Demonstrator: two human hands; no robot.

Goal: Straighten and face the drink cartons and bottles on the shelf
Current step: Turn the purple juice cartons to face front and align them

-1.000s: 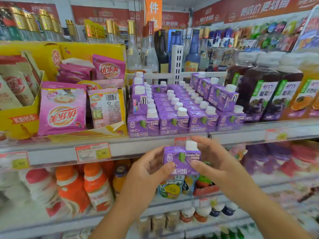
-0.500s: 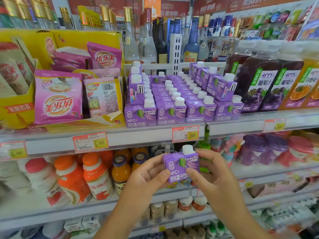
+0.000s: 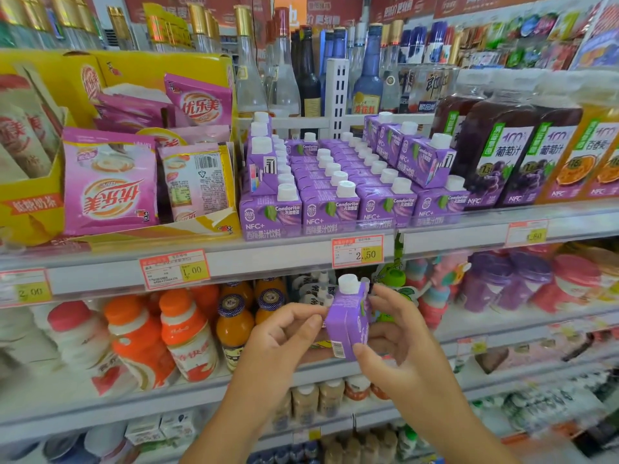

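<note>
A small purple juice carton (image 3: 348,324) with a white cap hangs in front of the lower shelf, its narrow side with the barcode turned toward me. My left hand (image 3: 284,336) pinches its left edge and my right hand (image 3: 392,333) grips its right side and bottom corner. On the shelf (image 3: 268,262) above stand rows of the same purple cartons (image 3: 335,195), fronts facing out. A few extra cartons lie stacked and tilted on top at the left (image 3: 259,162) and right (image 3: 422,159). Dark grape juice bottles (image 3: 495,155) stand to the right.
A yellow display box with pink milk-tea sachets (image 3: 110,182) fills the shelf's left. Tall glass bottles (image 3: 301,72) stand behind the cartons. Orange and white drink bottles (image 3: 181,333) line the lower shelf behind my hands. Price tags (image 3: 358,251) hang on the shelf edge.
Both hands have lowered the carton away from the upper shelf and turned it, so its narrow barcode side now faces me instead of its front.
</note>
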